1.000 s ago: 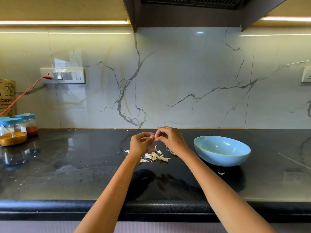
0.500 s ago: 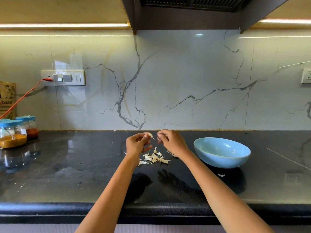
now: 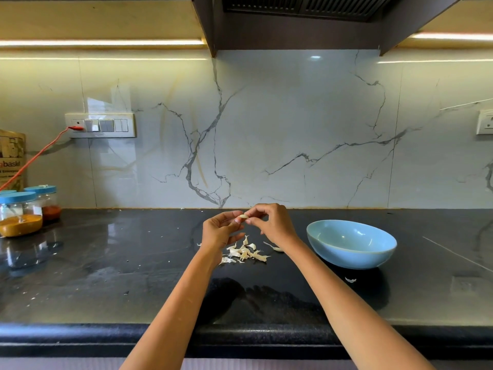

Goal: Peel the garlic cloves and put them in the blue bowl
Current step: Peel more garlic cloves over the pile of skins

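At the near edge, two bare forearms are seen reaching forward over the dark desk (image 3: 106,276). Beyond them, a small heap of garlic skins (image 3: 244,252) is noted on the desk, just below the hands, with a stray flake (image 3: 350,280) lying nearer, in front of the bowl.

Above the heap, a single garlic clove (image 3: 243,216) is held clear of the desk between both hands. The fingers of the left hand (image 3: 220,232) are closed on it from the left; the fingers of the right hand (image 3: 274,225) are pinched against its right end. The clove's long axis is judged to run roughly left to right.

The blue bowl (image 3: 352,252) stands to the right of the clove, well apart from it, and the right hand is the nearer to it. The drop is therefore judged to call for a rightward carry.

How much skin remains on the clove cannot be made out. The bowl's visible interior shows no cloves. At the far left, blue-lidded jars (image 3: 21,213) are cut off by the frame edge.
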